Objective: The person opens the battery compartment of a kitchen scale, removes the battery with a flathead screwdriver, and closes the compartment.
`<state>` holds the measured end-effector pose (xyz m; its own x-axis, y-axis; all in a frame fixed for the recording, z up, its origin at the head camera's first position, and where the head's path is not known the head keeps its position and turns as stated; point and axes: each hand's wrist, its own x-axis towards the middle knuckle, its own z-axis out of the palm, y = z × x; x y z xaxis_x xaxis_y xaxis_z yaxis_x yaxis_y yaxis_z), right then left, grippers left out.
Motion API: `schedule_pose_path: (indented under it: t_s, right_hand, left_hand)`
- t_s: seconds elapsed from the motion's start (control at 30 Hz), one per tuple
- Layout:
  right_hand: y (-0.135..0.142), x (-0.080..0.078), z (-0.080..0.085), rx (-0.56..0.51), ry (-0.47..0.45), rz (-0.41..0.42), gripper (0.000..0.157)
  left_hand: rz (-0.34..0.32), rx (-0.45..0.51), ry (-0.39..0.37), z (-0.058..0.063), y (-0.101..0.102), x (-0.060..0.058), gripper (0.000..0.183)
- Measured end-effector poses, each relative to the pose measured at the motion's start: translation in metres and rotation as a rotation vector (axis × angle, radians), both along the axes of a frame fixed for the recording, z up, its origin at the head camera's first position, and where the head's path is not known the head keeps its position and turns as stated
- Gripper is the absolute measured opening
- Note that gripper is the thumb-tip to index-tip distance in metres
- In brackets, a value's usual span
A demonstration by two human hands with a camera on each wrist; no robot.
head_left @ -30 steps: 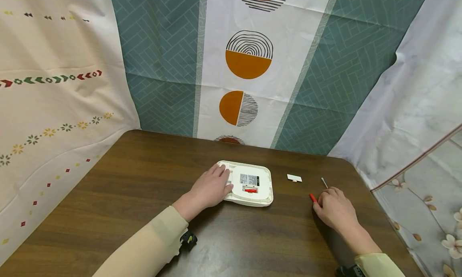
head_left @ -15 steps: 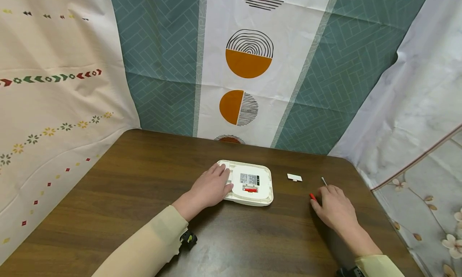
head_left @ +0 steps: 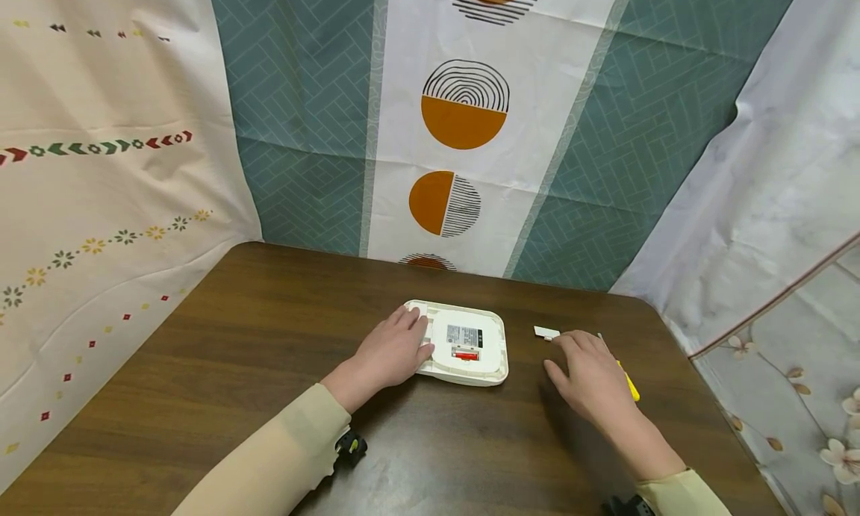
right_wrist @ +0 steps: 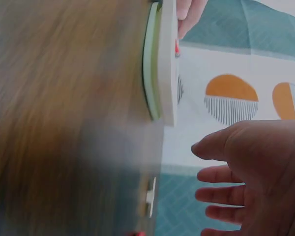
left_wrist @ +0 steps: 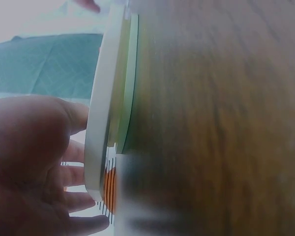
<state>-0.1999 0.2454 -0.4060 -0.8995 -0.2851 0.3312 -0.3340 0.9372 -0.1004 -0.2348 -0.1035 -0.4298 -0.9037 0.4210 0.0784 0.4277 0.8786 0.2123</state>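
Observation:
A flat white device with rounded corners lies on the table, its printed label facing up. Below the label, a red battery sits in an uncovered compartment. My left hand rests on the device's left end with extended fingers. Farther right, my right hand hovers low with relaxed fingers and nothing in them, fingertips close to a small white battery cover. Partly behind that hand lies a yellow-handled screwdriver. A red object shows at the bottom of the right wrist view; the hand hides it in the head view.
The brown wooden table extends around these things. Patterned cloth hangs behind its far edge, with more cloth on both sides. Both wrists carry black cameras, such as the left one.
My right hand has moved left from the red object and screwdriver toward the battery cover, exposing the yellow handle and covering the red object. The left hand and device stay in place.

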Motion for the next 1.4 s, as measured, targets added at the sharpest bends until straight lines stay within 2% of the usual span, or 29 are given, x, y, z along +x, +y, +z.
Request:
schedule_pose_path:
  t_s: [0.37,0.67,0.87,1.17,1.4]
  right_hand:
    - [-0.037,-0.006,0.007,-0.037,0.007,0.064,0.046]
    - [-0.062,-0.015,0.004,-0.046,-0.007,0.14,0.052]
    - [-0.074,-0.019,0.003,-0.049,-0.027,0.178,0.047]
    - [-0.086,-0.024,-0.003,-0.053,-0.002,0.263,0.028]
    - [-0.094,-0.026,-0.005,-0.042,-0.018,0.322,0.018]
  left_hand:
    - [0.003,-0.008,-0.005,0.001,0.001,-0.002,0.063]
    - [0.008,0.0,-0.004,0.002,0.0,-0.002,0.063]
    - [0.009,0.0,-0.005,0.001,0.0,-0.002,0.063]
    - [0.01,0.003,-0.021,0.001,0.001,-0.001,0.063]
    - [0.015,-0.008,-0.02,0.001,0.002,-0.002,0.063]
